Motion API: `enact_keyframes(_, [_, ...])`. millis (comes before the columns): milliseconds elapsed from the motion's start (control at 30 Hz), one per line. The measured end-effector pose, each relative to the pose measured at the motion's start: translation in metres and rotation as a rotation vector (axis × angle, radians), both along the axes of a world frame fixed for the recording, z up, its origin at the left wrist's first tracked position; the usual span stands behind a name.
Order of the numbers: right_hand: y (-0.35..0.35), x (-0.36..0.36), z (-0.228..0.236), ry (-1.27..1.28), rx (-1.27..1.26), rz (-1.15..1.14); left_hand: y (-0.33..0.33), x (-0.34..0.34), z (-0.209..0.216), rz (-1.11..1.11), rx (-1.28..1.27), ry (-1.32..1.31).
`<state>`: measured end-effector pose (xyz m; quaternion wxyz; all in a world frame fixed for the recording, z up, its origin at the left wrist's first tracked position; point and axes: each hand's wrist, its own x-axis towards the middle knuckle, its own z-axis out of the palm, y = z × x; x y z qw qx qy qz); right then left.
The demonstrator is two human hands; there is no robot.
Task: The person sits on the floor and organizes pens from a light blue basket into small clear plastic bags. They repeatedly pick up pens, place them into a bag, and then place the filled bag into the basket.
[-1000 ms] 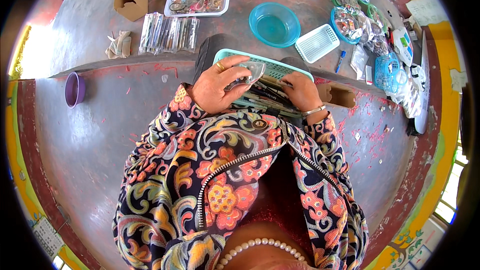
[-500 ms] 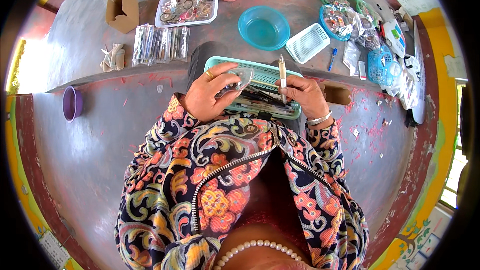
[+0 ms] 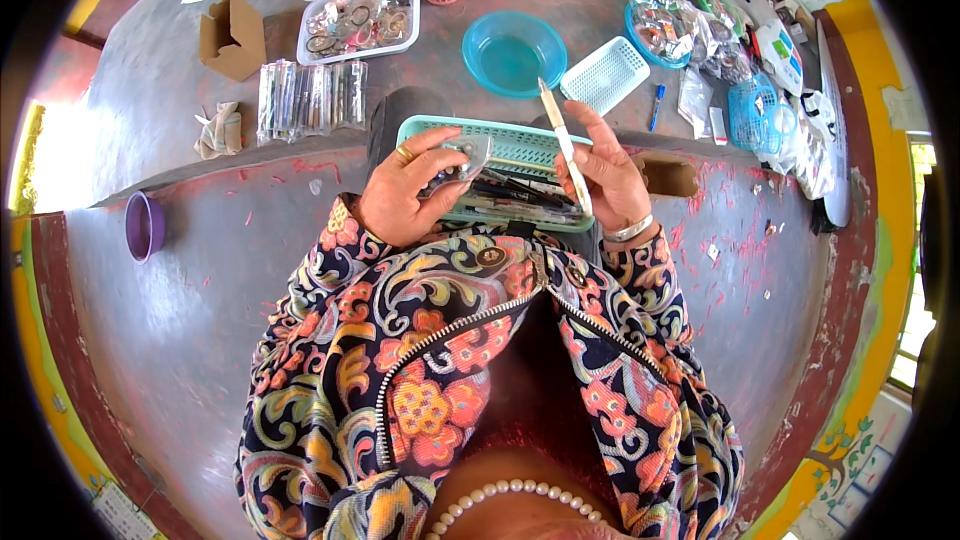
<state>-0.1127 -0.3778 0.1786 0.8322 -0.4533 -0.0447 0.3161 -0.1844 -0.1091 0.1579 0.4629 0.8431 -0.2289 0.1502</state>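
My left hand (image 3: 408, 192) is closed around a clear plastic pouch (image 3: 474, 152) with small dark and shiny ends inside; most of it is hidden by my fingers. My right hand (image 3: 614, 180) grips a white and gold pen (image 3: 560, 130) between thumb and fingers, its tip pointing up and away, with the index finger stretched out. Both hands are over a mint-green perforated basket (image 3: 425, 122) on my lap. In the basket lie several dark and clear pens (image 3: 515, 192).
Bundles of bagged pens (image 3: 310, 100), a cardboard box (image 3: 232, 38), a teal basin (image 3: 513, 52) and a pale perforated tray (image 3: 604, 76) sit on the table ahead. A blue marker (image 3: 657, 108) lies right of the tray. A purple bucket (image 3: 145, 228) stands at left on the floor.
The pen in my right hand has tilted from nearly upright to leaning left, and more of its white barrel shows. My right index finger has stretched out. My left hand keeps the pouch.
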Motion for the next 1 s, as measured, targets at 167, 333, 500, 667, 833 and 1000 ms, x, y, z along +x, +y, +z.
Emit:
enact_keyframes(167, [-0.011, 0.007, -0.020, 0.109, 0.067, -0.035, -0.001, -0.001, 0.001, 0.002, 0.005, 0.017])
enact_keyframes(333, [-0.008, 0.007, -0.019, 0.122, 0.094, -0.042, 0.000, -0.001, 0.000, -0.001, 0.019, 0.016])
enact_keyframes(500, [-0.006, 0.007, -0.020, 0.002, 0.267, 0.026, 0.000, 0.000, 0.000, -0.004, 0.018, 0.002])
enact_keyframes(667, [-0.009, 0.004, -0.014, -0.143, 0.175, -0.021, 0.000, 0.000, -0.001, -0.006, 0.035, -0.004])
enact_keyframes(833, [-0.006, 0.002, -0.006, -0.237, 0.087, -0.078, 0.001, -0.001, 0.000, -0.001, 0.036, 0.014])
enact_keyframes(1000, [-0.009, 0.003, -0.009, -0.253, 0.099, -0.075, 0.001, -0.001, 0.000, -0.001, 0.037, 0.013])
